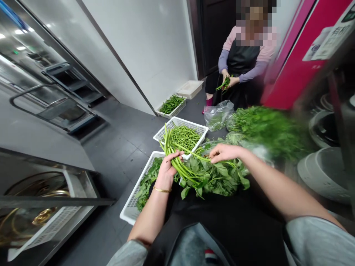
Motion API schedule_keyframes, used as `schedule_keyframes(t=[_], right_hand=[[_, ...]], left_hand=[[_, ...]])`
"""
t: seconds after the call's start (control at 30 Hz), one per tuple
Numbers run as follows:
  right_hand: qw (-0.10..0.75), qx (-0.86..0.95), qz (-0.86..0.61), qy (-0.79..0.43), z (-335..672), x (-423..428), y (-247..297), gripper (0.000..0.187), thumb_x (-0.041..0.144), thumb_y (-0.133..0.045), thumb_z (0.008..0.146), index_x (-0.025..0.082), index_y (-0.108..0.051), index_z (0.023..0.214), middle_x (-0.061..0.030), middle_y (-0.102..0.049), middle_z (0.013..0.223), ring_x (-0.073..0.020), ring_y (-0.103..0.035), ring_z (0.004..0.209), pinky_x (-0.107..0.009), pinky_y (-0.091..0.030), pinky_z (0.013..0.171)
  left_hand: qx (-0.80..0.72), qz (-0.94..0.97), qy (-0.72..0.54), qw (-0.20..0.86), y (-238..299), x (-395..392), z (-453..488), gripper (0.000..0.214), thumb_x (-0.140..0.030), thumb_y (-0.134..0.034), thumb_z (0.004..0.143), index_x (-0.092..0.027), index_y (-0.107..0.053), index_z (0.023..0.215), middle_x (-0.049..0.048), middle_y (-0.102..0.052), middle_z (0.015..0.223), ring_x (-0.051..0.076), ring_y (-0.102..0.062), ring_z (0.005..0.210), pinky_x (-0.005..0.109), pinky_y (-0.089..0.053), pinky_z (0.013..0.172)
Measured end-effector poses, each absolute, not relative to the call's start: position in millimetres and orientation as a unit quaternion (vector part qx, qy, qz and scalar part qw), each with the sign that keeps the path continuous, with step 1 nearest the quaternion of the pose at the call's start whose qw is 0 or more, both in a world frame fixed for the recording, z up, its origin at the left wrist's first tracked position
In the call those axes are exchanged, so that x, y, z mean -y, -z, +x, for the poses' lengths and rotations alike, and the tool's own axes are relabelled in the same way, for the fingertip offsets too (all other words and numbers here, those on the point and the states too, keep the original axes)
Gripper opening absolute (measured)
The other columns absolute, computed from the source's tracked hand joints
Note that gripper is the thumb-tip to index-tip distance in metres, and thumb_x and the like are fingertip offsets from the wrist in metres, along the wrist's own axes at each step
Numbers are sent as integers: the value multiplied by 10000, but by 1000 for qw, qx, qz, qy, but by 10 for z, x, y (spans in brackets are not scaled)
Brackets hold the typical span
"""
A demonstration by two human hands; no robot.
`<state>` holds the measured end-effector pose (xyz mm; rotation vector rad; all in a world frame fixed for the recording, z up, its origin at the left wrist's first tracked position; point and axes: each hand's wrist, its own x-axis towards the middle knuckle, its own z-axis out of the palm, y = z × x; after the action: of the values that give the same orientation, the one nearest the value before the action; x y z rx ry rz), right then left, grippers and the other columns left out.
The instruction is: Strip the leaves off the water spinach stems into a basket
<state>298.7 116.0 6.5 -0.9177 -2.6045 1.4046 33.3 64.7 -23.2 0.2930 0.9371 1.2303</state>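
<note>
Evidently, a sorting step is in hand: one stem is being parted from a bunch, judging by the way the hands pull it taut. The left hand has its grip closed round a loose bundle of long, slim, bright green stems. The right hand curls inward, thumb and fingertips nearly together, and seems to pinch a single long green stem that slants across from the bundle. The next move probably calls for a steady left grip and a light right one, as such stems may snap.

The bundle sits above the lap of a black apron, just nearer than a white slotted plastic basket of short green stem pieces. It looks smooth and fresh, bare at the upper end, with broad, dull green leaves massed beside its lower end.
</note>
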Motion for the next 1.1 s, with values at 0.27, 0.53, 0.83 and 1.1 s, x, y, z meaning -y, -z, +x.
schedule_keyframes(t=[0.27,0.53,0.83,1.1], right_hand=[[-15,846,-260,-465,2782,-1093,4,306,424,-594,754,127,-665,728,35,-506,580,-88,-419,543,-220,-315,534],[364,785,-437,-246,3377,-817,-324,236,380,-569,824,195,-715,818,-56,-676,903,-183,-605,847,-335,-449,806],[215,898,-373,-94,2963,-626,130,200,249,-557,854,183,-731,782,-55,-675,715,-179,-596,717,-455,-355,956],[433,661,-495,-362,2961,-784,389,310,401,-534,797,169,-639,619,-22,-637,632,-152,-568,615,-279,-439,624]], left_hand=[[-342,181,-573,722,194,-631,525,183,-106,-637,709,-114,-635,892,53,-681,774,67,-551,489,208,-493,525],[-383,154,-619,668,218,-700,439,49,-93,-650,671,-116,-616,697,-2,-598,563,76,-546,456,192,-485,513],[-392,133,-624,663,243,-669,403,28,-95,-640,676,-107,-630,699,4,-615,572,74,-551,463,185,-482,503],[-434,127,-643,618,294,-577,539,32,-66,-643,639,-96,-648,648,11,-602,522,72,-550,447,165,-458,484]])
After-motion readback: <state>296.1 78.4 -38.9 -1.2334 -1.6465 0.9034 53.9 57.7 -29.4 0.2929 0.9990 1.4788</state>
